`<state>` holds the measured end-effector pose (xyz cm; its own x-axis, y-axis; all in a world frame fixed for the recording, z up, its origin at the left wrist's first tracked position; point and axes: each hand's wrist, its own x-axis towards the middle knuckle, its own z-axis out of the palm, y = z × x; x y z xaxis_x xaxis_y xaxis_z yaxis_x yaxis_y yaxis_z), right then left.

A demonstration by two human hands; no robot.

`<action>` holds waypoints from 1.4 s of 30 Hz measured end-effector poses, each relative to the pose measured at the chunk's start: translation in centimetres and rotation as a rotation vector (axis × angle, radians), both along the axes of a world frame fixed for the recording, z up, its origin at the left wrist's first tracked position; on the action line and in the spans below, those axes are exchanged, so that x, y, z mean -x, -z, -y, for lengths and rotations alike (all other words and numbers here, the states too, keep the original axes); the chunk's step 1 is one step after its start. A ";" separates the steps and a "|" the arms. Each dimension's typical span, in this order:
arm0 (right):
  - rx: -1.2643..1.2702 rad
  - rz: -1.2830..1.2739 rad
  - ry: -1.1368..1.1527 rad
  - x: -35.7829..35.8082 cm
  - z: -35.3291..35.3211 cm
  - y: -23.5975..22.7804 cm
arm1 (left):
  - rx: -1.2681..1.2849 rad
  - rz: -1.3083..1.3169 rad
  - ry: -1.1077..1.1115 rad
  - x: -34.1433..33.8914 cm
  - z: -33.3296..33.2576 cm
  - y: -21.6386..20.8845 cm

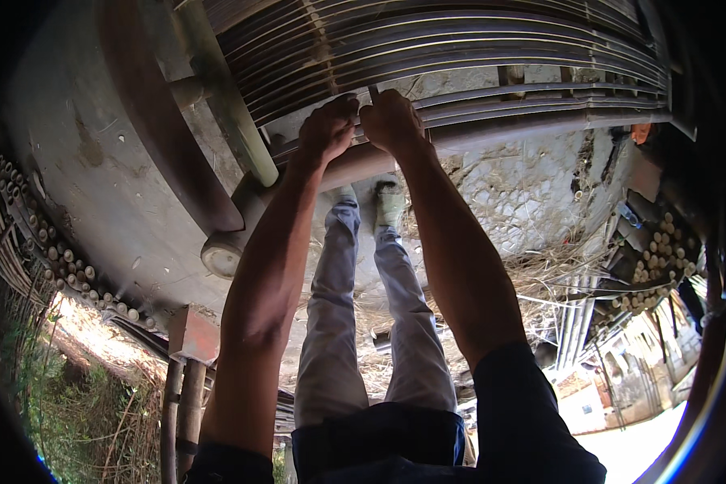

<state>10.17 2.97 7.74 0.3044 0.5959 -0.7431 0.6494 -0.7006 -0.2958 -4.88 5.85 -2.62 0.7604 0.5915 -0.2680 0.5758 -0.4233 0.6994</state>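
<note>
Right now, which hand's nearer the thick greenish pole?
Left. The left hand is right of the thick greenish pole; the right hand is farther right, past the left.

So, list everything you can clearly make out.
Long thin slats: many, dark, top centre.
Thick round rail: one, brown, below slats.
Straight round pole: one, olive, upper left.
Curved beam: one, brown, left of pole.
Rectangular block: one, reddish, lower left.
Stacked round poles: many, tan, both sides.
Dry straw: uncounted, tan, right.
Leafy plants: many, green, lower left.
Trouser legs: two, grey, lower centre.
Left hand: one, bare, at slats.
Right hand: one, bare, beside it.
</note>
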 end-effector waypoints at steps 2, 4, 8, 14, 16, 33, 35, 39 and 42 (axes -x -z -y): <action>-0.067 -0.411 0.232 -2.1 2.3 4.1 | 0.271 -0.104 -0.199 -3.6 0.8 -0.2; 0.116 -0.684 0.565 -4.5 3.2 5.2 | 0.246 -0.279 -0.261 -6.6 1.8 -3.0; 0.173 -0.736 0.743 -3.0 1.9 3.7 | 0.272 -0.559 -0.388 -6.6 1.1 -2.4; 0.101 -0.728 0.694 -4.4 3.0 4.4 | 0.127 -0.478 -0.608 -8.2 2.0 -3.8; 0.076 -0.658 0.609 -3.9 2.5 3.6 | 0.119 -0.457 -0.657 -8.3 2.1 -3.8; -0.911 -0.766 0.156 -2.8 10.7 -6.1 | 0.538 0.360 -0.236 -2.3 2.2 -19.8; -0.801 -0.130 -0.050 -3.7 15.2 -3.7 | 0.478 0.273 -0.231 -2.7 3.5 -20.0; -0.683 0.267 0.626 -10.8 21.5 -14.0 | 0.121 0.185 -0.173 -1.9 7.4 -17.9; -0.966 -0.346 1.125 -15.4 32.0 -19.7 | -0.046 0.300 -0.067 -5.1 11.9 -16.6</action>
<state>25.54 -29.05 27.47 0.8154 0.4651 -0.3447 -0.2685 -0.2237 -0.9370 0.24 -6.05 13.96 0.7606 0.6492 -0.0088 0.3740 -0.4270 0.8233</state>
